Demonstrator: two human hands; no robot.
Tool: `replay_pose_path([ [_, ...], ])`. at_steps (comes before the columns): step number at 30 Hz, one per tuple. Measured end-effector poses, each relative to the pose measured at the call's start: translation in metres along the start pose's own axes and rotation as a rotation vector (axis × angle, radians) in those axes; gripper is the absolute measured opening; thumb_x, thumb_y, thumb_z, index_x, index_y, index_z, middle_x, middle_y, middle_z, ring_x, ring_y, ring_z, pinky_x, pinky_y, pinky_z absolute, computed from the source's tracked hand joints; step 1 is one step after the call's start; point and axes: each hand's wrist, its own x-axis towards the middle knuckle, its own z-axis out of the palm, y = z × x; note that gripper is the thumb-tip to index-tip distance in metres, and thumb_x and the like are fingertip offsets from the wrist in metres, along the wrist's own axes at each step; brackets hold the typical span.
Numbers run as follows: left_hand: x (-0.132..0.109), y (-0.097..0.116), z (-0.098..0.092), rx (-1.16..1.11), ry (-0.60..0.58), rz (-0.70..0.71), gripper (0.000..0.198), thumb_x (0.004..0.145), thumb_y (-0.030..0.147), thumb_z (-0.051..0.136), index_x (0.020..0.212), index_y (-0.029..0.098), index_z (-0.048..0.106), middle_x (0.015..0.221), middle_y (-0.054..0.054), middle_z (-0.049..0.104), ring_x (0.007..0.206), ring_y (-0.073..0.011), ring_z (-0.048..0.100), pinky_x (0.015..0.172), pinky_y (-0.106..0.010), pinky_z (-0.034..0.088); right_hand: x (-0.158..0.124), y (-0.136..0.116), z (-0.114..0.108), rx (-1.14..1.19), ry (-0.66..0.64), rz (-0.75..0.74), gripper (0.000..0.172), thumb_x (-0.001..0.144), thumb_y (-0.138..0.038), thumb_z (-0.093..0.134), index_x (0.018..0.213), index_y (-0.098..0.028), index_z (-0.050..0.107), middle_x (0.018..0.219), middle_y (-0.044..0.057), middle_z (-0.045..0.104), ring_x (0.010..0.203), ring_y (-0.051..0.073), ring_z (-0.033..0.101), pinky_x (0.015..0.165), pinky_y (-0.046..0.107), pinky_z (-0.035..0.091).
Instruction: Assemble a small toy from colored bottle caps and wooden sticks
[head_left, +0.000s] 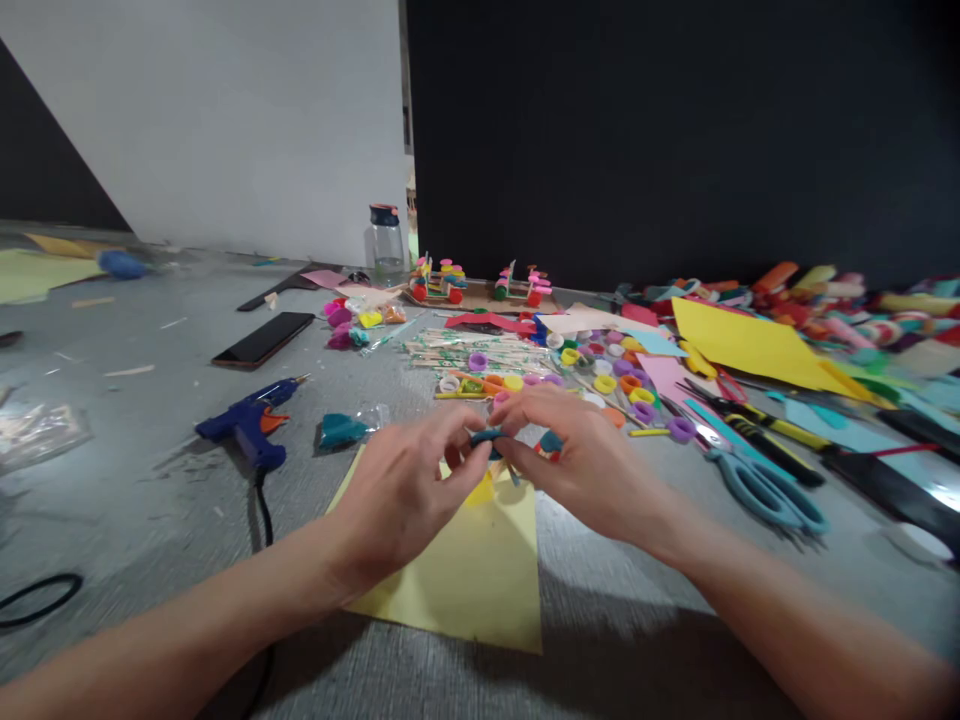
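Observation:
My left hand and my right hand meet over a pale yellow sheet of paper. Between the fingertips of both is a small dark blue piece, pinched from either side; it could be clay, but its kind is not clear. Just below the fingers a bright yellow piece shows on the sheet. Partly covered by my right hand are small coloured parts, a blue one among them. A small bag of teal material lies left of my left hand.
A blue glue gun with a black cord and a phone lie on the left. Scissors, pliers and coloured paper crowd the right. Bottle caps, wooden sticks, two small models and a bottle stand or lie farther back.

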Motion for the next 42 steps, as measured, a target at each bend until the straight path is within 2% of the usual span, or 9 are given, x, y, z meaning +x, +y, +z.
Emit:
replay_pose_path([
  [4,0.000,-0.001,0.000,-0.146,-0.036,-0.008,0.010,0.094,0.020,0.054,0.097,0.020,0.063,0.079,0.003,0.064,0.068,-0.0097,0.057,0.061,-0.022,0.042,0.000,0.001,0.000,0.010,0.017,-0.079,0.007,0.090,-0.018,0.064,0.083,-0.020,0.062,0.102,0.005,0.071,0.106,0.020,0.062,0.093,0.038,0.048],
  [8,0.001,-0.002,0.001,-0.402,-0.076,-0.147,0.010,0.093,0.022,0.053,0.092,0.020,0.063,0.068,0.005,0.058,0.060,-0.0088,0.052,0.056,-0.021,0.043,0.001,0.003,-0.003,0.000,0.037,-0.133,0.008,0.090,-0.022,0.066,0.097,-0.020,0.064,0.105,0.006,0.070,0.105,0.021,0.062,0.093,0.039,0.049],
  [11,0.006,-0.002,-0.001,-0.616,-0.100,-0.276,0.006,0.090,0.021,0.057,0.086,0.018,0.061,0.062,0.006,0.057,0.053,-0.0077,0.053,0.054,-0.019,0.045,0.002,0.007,-0.004,-0.115,0.077,-0.341,0.021,0.088,-0.029,0.070,0.105,-0.018,0.063,0.114,0.010,0.069,0.113,0.024,0.060,0.098,0.044,0.048],
  [15,0.013,-0.003,-0.005,-0.816,-0.174,-0.367,0.012,0.087,0.027,0.061,0.084,0.016,0.061,0.062,0.003,0.062,0.055,-0.0113,0.062,0.055,-0.022,0.051,0.005,0.012,-0.003,-0.274,0.121,-0.523,0.011,0.090,-0.023,0.068,0.097,-0.016,0.063,0.118,0.013,0.068,0.116,0.026,0.058,0.100,0.046,0.049],
  [20,0.013,-0.007,-0.001,-1.067,-0.218,-0.422,0.027,0.092,0.042,0.058,0.087,0.016,0.064,0.071,-0.004,0.070,0.060,-0.0148,0.067,0.058,-0.026,0.055,0.005,0.011,-0.005,-0.261,0.158,-0.541,0.003,0.089,-0.014,0.064,0.091,-0.016,0.063,0.115,0.013,0.069,0.114,0.025,0.059,0.098,0.044,0.052],
  [25,0.008,-0.008,0.007,-1.251,-0.250,-0.472,0.024,0.094,0.039,0.058,0.089,0.016,0.065,0.077,-0.005,0.068,0.069,-0.0145,0.065,0.058,-0.024,0.055,0.005,0.011,-0.005,-0.255,0.158,-0.570,0.006,0.088,-0.013,0.064,0.093,-0.015,0.063,0.116,0.013,0.068,0.115,0.025,0.059,0.099,0.045,0.051],
  [29,0.007,-0.006,0.010,-1.312,-0.172,-0.474,0.019,0.091,0.035,0.065,0.094,0.016,0.066,0.084,-0.002,0.064,0.072,-0.0128,0.063,0.060,-0.024,0.057,0.006,0.009,-0.001,-0.269,0.155,-0.563,0.008,0.089,-0.021,0.067,0.093,-0.016,0.062,0.113,0.012,0.070,0.114,0.025,0.060,0.099,0.045,0.051],
  [36,0.003,0.000,0.012,-1.327,-0.090,-0.452,0.022,0.090,0.034,0.067,0.103,0.016,0.065,0.095,-0.005,0.069,0.085,-0.0170,0.069,0.083,-0.034,0.057,0.004,0.001,-0.001,-0.414,0.207,-0.507,0.005,0.091,-0.018,0.063,0.087,-0.020,0.062,0.113,0.009,0.072,0.110,0.025,0.063,0.104,0.052,0.045],
  [42,0.000,0.006,0.016,-1.640,-0.157,-0.538,0.025,0.095,0.034,0.058,0.108,0.015,0.067,0.103,-0.010,0.072,0.097,-0.0186,0.068,0.099,-0.036,0.049,0.001,0.006,0.002,-0.426,0.256,-0.601,0.012,0.087,-0.009,0.062,0.084,-0.020,0.062,0.118,0.009,0.072,0.114,0.025,0.062,0.108,0.053,0.044],
])
